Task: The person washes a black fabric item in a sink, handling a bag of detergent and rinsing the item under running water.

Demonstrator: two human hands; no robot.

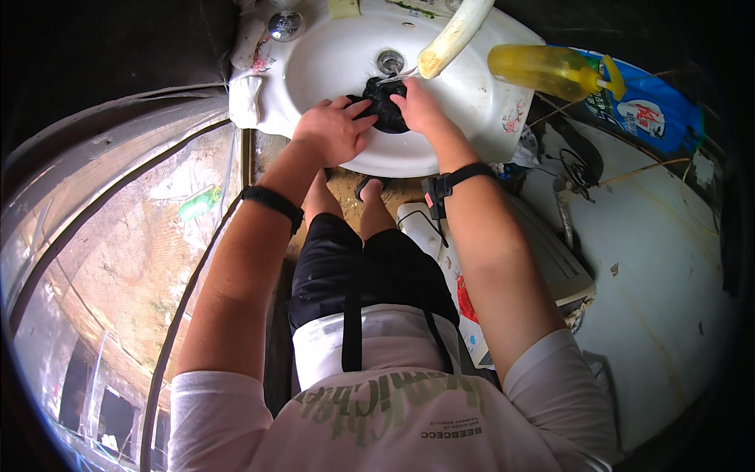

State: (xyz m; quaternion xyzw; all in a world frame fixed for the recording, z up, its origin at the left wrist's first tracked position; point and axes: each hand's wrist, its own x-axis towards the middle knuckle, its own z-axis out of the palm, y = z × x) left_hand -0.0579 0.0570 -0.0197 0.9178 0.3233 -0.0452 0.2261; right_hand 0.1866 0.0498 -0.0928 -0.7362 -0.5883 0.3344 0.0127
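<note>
A wet, bunched black cloth (386, 109) lies in the white ceramic washbasin (466, 112), just below the metal drain (390, 61). My left hand (333, 130) grips its left edge, fingers curled over the fabric. On the other side, my right hand (419, 106) holds the upper right part between thumb and fingers. Close above my right hand ends a white pipe (454, 38) with a yellowed tip, and a thin streak of water shows beside that tip. Folds of the cloth under my fingers are hidden.
A yellow spray bottle (542, 69) lies on the basin's right rim, against a blue printed bag (655, 115). A chrome knob (286, 25) and a white folded item (245, 101) sit at the left rim. Cables (575, 174) hang at the right.
</note>
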